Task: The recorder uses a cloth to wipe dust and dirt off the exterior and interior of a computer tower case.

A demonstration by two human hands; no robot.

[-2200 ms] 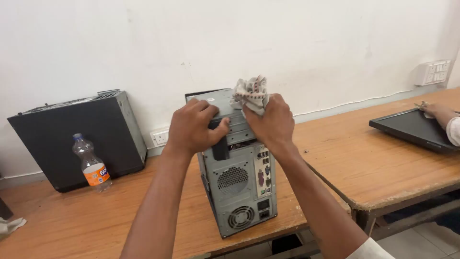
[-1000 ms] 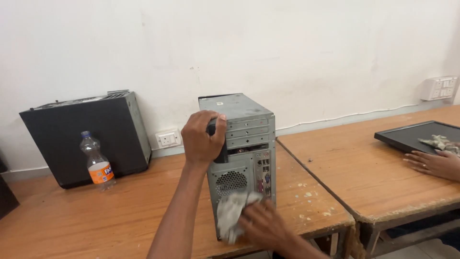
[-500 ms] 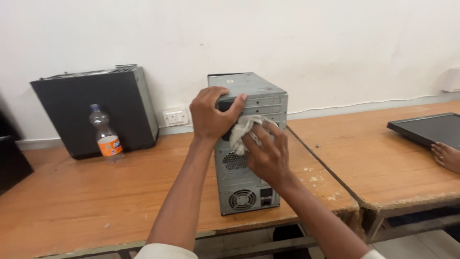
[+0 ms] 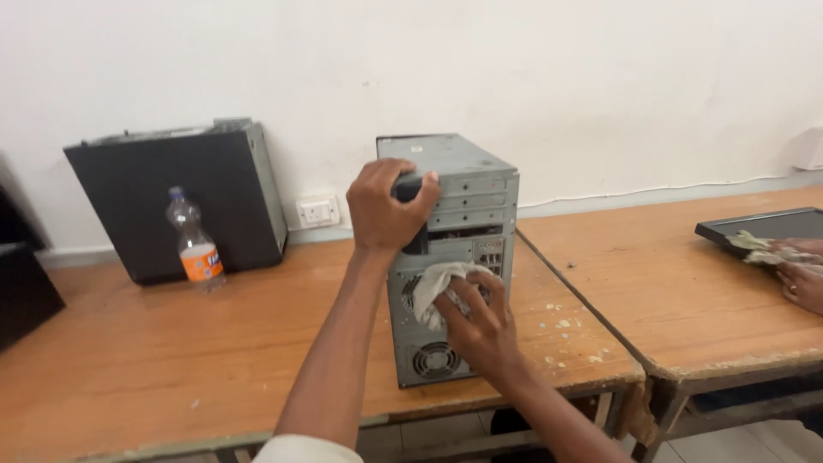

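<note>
Grey computer case [image 4: 454,206] upright; crumpled, seemingly grey cloth [image 4: 433,287] against rear.

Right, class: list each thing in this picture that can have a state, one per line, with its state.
Grey computer tower: upright, rear panel facing the camera.
Cloth: crumpled, pressed against the tower's rear panel.
Left hand: gripping the tower's top rear edge.
Right hand: pressing the cloth.
Black computer case: leaning against the wall.
Plastic bottle: upright, capped.
Monitor: lying flat, another person's hand on it.

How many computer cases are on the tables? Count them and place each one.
2. A grey computer case stands upright mid-table under both hands; a black computer case leans against the wall, behind the bottle. Others may sit off-frame.
</note>
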